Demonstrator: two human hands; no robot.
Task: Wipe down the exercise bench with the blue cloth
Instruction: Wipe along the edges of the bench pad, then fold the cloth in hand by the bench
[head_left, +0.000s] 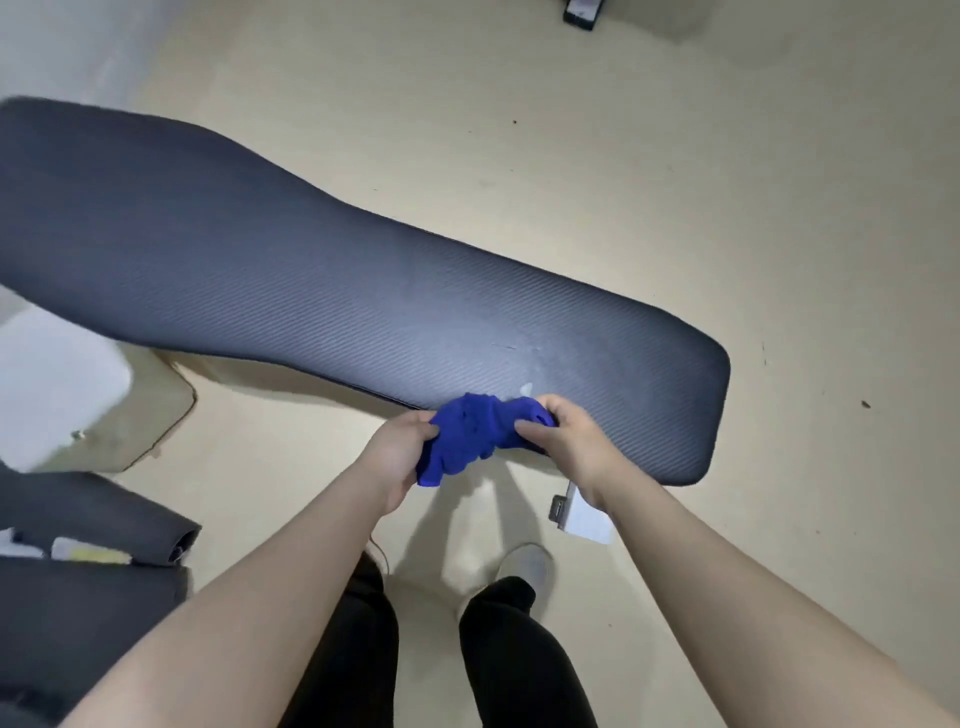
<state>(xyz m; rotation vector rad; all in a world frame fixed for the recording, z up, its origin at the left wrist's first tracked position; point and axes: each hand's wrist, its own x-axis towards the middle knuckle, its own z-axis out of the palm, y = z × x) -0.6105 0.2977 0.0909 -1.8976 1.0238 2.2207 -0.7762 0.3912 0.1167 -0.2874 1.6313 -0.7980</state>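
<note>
Blue cloth (475, 439) was bunched between both hands at the near edge of the exercise bench (311, 270), close to its right end. The left hand (397, 457) had its fingers closed around the cloth's lower left part, and the right hand (569, 441) pinched the upper right part, thumb on top. A small pale smudge (527, 387) sat on the dark textured pad just above the cloth
</note>
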